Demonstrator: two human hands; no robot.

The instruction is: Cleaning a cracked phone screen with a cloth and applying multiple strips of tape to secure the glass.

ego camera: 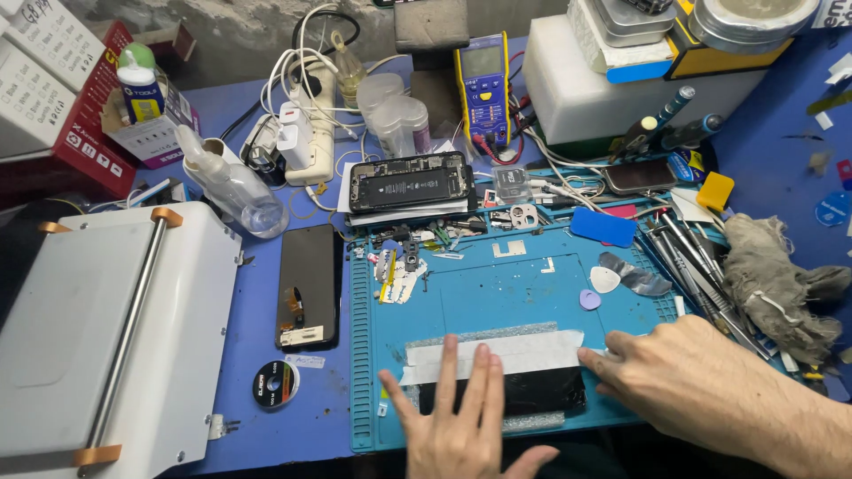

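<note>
While the left hand lies flat with its fingers spread on the white tape strip, the right hand presses its bent fingertips on the strip's end at 3 o'clock, gripping nothing. This strip crosses a black phone screen on the blue repair mat, at 6 o'clock of it. An opened phone rests at 12 o'clock, another dark phone at 9 o'clock, and tweezers at 3 o'clock.

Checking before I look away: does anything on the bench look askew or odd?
The white tape strip under the left hand and right hand lies slightly crooked across the black panel. Small screws and parts lie scattered on the blue mat.
</note>
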